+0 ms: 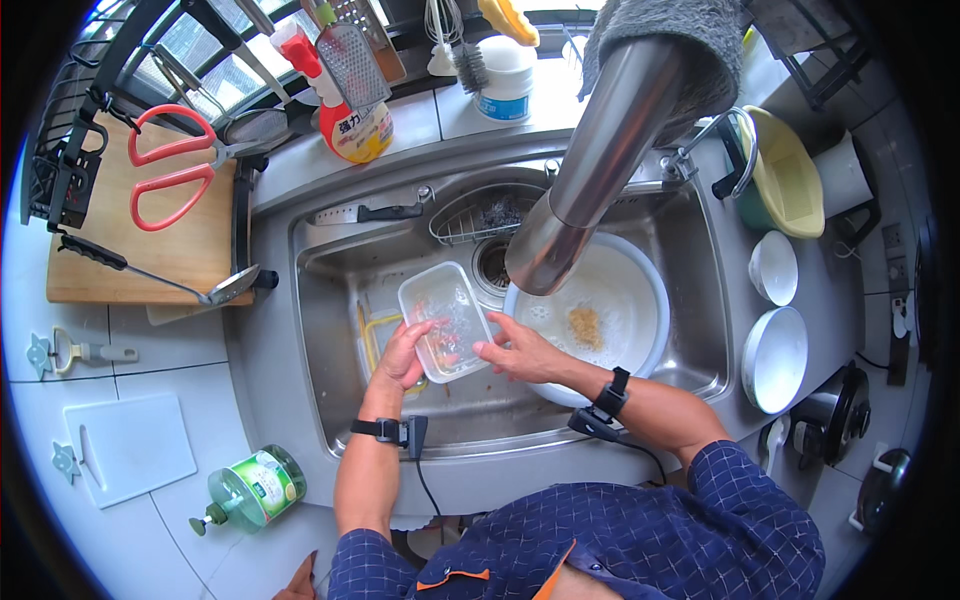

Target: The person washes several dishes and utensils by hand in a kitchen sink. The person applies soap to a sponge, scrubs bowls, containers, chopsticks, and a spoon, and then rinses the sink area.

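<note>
A clear rectangular plastic container [452, 319] is tilted over the left part of the stainless steel sink [330, 315]. My left hand [403, 354] grips its lower left side, with fingers showing through the plastic. At the opposite wall, my right hand [525, 351] has its fingers apart and a fingertip at the rim; whether it grips is unclear. To the right, a pale blue-rimmed basin [661, 307] holds cloudy, bubbly water and a tan scrubbing pad [584, 328]. Beneath the container, a yellow-edged plastic item [369, 337] lies in the sink, partly hidden.
A cloth-wrapped metal pipe [600, 142] slants over the basin. A kitchen knife [367, 214] lies along the sink's back edge beside a wire basket [457, 217]. White bowls [776, 360] stand right; a green soap bottle [256, 486] lies left. Red-handled scissors [180, 120] hang upper left.
</note>
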Action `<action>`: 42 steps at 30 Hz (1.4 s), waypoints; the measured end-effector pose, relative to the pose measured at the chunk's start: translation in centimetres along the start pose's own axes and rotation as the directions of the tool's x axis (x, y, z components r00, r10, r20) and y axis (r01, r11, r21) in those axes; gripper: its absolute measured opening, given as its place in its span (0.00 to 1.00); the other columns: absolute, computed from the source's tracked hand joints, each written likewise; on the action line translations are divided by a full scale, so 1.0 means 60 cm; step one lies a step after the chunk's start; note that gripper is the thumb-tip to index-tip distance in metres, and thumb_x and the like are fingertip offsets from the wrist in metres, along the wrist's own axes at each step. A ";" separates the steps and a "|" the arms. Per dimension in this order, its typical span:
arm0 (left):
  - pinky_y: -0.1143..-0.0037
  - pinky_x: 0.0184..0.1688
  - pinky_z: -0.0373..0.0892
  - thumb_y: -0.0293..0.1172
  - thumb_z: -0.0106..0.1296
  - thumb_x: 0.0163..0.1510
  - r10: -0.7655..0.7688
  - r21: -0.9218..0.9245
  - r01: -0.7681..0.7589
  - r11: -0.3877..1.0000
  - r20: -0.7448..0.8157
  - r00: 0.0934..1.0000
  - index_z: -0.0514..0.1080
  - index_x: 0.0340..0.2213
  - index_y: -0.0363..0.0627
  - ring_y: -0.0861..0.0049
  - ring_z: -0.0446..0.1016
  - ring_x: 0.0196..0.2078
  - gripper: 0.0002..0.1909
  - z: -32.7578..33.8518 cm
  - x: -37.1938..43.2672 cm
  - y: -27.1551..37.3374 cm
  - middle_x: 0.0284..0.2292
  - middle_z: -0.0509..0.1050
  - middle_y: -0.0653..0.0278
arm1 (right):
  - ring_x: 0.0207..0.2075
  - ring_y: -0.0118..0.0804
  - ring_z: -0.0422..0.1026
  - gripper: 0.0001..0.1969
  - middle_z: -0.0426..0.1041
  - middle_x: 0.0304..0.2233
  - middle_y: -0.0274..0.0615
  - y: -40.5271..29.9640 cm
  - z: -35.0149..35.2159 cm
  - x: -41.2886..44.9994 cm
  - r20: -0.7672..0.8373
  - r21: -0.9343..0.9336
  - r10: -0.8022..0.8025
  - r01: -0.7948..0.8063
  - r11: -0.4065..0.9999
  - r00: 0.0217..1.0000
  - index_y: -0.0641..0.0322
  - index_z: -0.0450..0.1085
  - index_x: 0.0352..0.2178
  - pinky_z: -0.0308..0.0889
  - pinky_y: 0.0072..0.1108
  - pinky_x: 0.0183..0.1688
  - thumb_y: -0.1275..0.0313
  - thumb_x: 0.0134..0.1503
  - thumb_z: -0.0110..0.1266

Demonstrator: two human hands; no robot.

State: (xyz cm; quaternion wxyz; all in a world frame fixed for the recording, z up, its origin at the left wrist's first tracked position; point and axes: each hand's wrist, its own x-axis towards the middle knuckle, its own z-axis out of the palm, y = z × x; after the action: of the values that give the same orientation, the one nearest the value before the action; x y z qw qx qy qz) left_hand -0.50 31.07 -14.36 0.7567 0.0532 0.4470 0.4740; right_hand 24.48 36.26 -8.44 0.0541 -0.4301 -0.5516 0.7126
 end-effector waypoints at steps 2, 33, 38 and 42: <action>0.57 0.40 0.76 0.28 0.46 0.58 -0.006 0.021 0.006 1.000 -0.021 1.000 0.60 0.55 0.46 0.58 0.75 0.44 0.23 0.016 -0.007 0.008 0.46 0.71 0.55 | 0.34 0.33 0.74 0.36 0.71 0.44 0.46 0.006 0.008 0.013 0.027 0.006 0.069 -0.069 0.998 0.997 0.63 0.46 0.63 0.70 0.24 0.30 0.57 0.61 0.50; 0.77 0.13 0.67 0.16 0.41 0.52 0.224 0.732 0.022 0.681 -0.236 0.946 0.46 0.65 0.56 0.77 0.71 0.19 0.40 0.020 0.035 -0.018 0.37 0.73 0.58 | 0.57 0.42 0.62 0.21 0.68 0.50 0.42 0.053 -0.020 0.140 0.621 -0.782 -0.164 0.591 -0.197 0.766 0.64 0.70 0.44 0.43 0.43 0.65 0.68 0.48 0.49; 0.78 0.11 0.62 0.16 0.39 0.50 0.216 0.666 0.052 0.744 -0.314 0.924 0.53 0.62 0.55 0.78 0.70 0.19 0.37 0.040 0.027 0.001 0.36 0.74 0.60 | 0.49 0.46 0.66 0.13 0.71 0.40 0.48 0.059 0.019 0.114 0.628 -0.772 -0.302 0.622 -0.129 0.717 0.68 0.73 0.32 0.53 0.36 0.60 0.70 0.49 0.48; 0.76 0.20 0.68 0.13 0.39 0.47 0.314 0.690 -0.047 0.723 -0.267 0.911 0.57 0.60 0.50 0.74 0.75 0.29 0.37 -0.035 0.049 -0.020 0.41 0.74 0.58 | 0.48 0.39 0.67 0.10 0.71 0.40 0.41 0.053 0.033 0.103 0.700 -0.668 -0.318 0.743 0.025 0.640 0.61 0.74 0.31 0.56 0.30 0.58 0.71 0.48 0.48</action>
State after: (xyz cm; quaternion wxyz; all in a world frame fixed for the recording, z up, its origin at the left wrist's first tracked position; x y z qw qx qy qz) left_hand -0.79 31.94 -18.08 0.5389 0.2763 0.7120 0.3555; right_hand 20.55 36.97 -14.44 -0.0412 0.0121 -0.9725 0.2290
